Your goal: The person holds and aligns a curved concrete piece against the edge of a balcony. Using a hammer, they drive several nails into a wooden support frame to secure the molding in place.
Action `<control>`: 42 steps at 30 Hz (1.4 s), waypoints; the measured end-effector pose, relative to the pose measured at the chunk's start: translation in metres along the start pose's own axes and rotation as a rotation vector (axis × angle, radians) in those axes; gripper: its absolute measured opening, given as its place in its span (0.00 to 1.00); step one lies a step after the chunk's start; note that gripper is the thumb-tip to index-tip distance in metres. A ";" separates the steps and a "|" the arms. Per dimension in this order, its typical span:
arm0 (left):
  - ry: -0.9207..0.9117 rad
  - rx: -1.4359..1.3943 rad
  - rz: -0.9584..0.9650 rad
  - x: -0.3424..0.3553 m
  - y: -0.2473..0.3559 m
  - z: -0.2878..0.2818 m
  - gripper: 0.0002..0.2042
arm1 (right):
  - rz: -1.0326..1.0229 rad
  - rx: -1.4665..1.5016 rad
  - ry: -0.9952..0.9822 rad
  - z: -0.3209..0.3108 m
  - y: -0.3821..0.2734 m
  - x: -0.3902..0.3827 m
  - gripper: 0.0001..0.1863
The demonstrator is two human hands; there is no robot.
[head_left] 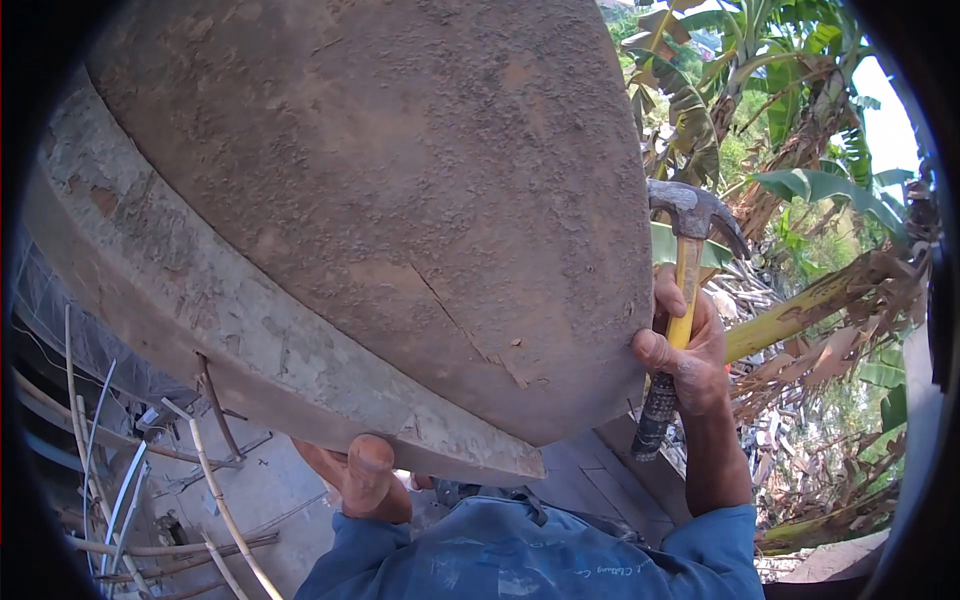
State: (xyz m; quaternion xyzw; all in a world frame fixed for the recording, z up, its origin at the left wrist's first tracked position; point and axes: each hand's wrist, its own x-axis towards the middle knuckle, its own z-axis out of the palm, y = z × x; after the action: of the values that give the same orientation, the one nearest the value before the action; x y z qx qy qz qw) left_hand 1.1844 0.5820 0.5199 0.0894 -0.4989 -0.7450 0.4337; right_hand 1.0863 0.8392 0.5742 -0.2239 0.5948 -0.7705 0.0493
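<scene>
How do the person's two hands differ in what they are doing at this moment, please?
The right hand is closed around a yellow-handled claw hammer, raised beside the board's edge; the left hand holds no tool and presses up against the underside of the stained wooden board. The right hand shows fully; the left is partly hidden. Both wear blue sleeves.

Faded blue long-sleeved work shirt, dusty and creased, sleeves pushed up above the bare wrists.

The left hand (362,478) shows only a thumb and a bit of palm at the lower middle; its fingers are hidden behind the big brown board (400,200). The board's top is cut off by the upper edge. The board's right edge covers the striking face of the hammer (688,270).
</scene>
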 end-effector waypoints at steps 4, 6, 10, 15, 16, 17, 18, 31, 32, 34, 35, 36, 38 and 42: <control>-0.384 -0.121 -0.311 -0.035 -0.001 0.038 0.48 | -0.062 -0.110 0.225 -0.055 -0.022 -0.049 0.26; -0.578 -0.153 -0.473 -0.048 -0.001 0.056 0.47 | -0.012 -0.117 0.306 -0.079 -0.035 -0.072 0.28; -0.875 -0.176 -0.641 -0.070 -0.011 0.086 0.44 | -0.062 -0.169 0.416 -0.112 -0.041 -0.103 0.28; -0.951 -0.196 -0.420 -0.099 -0.034 0.141 0.40 | -0.045 -0.291 0.627 -0.157 -0.067 -0.154 0.15; -0.890 -0.268 -0.306 -0.108 -0.042 0.157 0.38 | -0.048 -0.386 0.755 -0.157 -0.071 -0.157 0.11; -0.827 -0.335 -0.187 -0.115 -0.051 0.173 0.36 | -0.058 -0.483 0.875 -0.156 -0.075 -0.157 0.10; -0.771 -0.389 -0.056 -0.117 -0.055 0.189 0.35 | -0.080 -0.618 0.959 -0.165 -0.079 -0.166 0.12; -0.628 -0.401 -0.093 -0.199 -0.066 0.307 0.29 | 0.124 -1.125 0.854 -0.085 -0.087 -0.196 0.29; -0.630 -0.390 -0.142 -0.205 -0.066 0.311 0.30 | 0.158 -1.153 0.874 -0.087 -0.085 -0.193 0.31; -0.611 -0.358 -0.188 -0.213 -0.071 0.317 0.30 | -0.037 -1.269 0.891 -0.095 -0.074 -0.182 0.39; -0.615 -0.354 -0.195 -0.218 -0.074 0.320 0.30 | -0.028 -1.268 0.896 -0.104 -0.069 -0.179 0.39; -0.626 -0.393 -0.280 -0.222 -0.073 0.321 0.30 | -0.061 -1.224 0.882 -0.111 -0.068 -0.179 0.41; -0.643 -0.434 -0.374 -0.236 -0.074 0.324 0.30 | -0.051 -1.266 0.893 -0.117 -0.068 -0.185 0.40; -0.640 -0.324 -0.382 -0.259 -0.086 0.324 0.30 | 0.075 -1.590 0.916 -0.122 -0.062 -0.192 0.32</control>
State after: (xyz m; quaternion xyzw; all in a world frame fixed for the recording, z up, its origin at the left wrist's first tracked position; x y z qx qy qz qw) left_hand 1.1107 0.9987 0.5293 -0.1254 -0.4591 -0.8714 0.1189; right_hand 1.2210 1.0318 0.5544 0.1547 0.9180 -0.1457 -0.3349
